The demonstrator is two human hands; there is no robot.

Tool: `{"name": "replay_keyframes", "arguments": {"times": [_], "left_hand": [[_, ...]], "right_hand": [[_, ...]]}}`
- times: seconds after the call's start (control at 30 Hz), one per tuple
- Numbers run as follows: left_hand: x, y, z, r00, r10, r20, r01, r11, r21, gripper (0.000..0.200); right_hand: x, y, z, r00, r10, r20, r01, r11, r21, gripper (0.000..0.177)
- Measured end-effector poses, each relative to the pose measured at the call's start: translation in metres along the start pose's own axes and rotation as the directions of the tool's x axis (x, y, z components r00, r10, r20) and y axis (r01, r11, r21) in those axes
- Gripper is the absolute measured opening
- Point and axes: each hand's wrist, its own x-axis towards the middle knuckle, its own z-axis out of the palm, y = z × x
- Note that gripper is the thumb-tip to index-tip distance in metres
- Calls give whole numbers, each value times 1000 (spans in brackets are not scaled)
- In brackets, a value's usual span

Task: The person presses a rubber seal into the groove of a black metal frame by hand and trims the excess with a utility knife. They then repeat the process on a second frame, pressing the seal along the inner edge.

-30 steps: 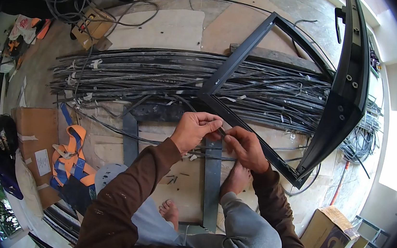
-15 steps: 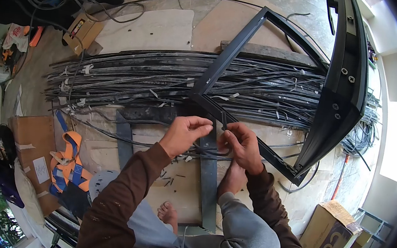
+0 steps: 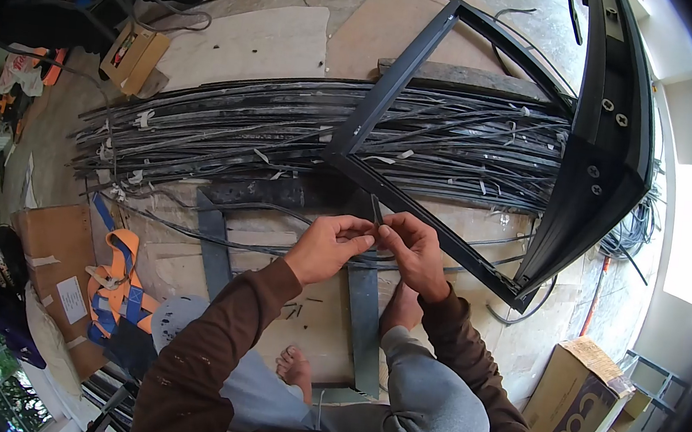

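Observation:
Beyond my knees, my two hands come together in front of a black metal frame (image 3: pixel 402 205). My right hand (image 3: pixel 415 253) is closed in a pinch on a thin black strip (image 3: pixel 375 209), whose upper end sticks out above the fingers. My left hand (image 3: pixel 327 248) is also pinched, its fingertips against the lower part of the strip; whether anything else is between them is hidden. The frame stands propped over a long bundle of black strips (image 3: pixel 237 129). Several small dark pieces (image 3: pixel 294 308) lie on the floor by my foot.
An orange and blue harness (image 3: pixel 121 285) lies at the left beside a cardboard box (image 3: pixel 62 270). A second carton (image 3: pixel 579 401) stands at the lower right. A grey metal frame (image 3: pixel 364 327) lies on the floor around my foot. Cables (image 3: pixel 206 20) run across the back.
My hands have drawn together, the left moving right and slightly down, the right slightly left. The fingertips now meet around the strip. My view has shifted a little.

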Motion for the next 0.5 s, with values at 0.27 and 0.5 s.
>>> {"name": "replay_keyframes", "arguments": {"times": [0.27, 0.5], "left_hand": [[-3, -7, 10, 995, 14, 98, -19, 998, 52, 34], [-1, -22, 14, 999, -12, 36, 11, 999, 45, 25]], "right_hand": [[-2, 3, -1, 997, -7, -73, 0, 996, -90, 20], [-7, 18, -8, 999, -9, -33, 17, 967, 253, 13]]}}
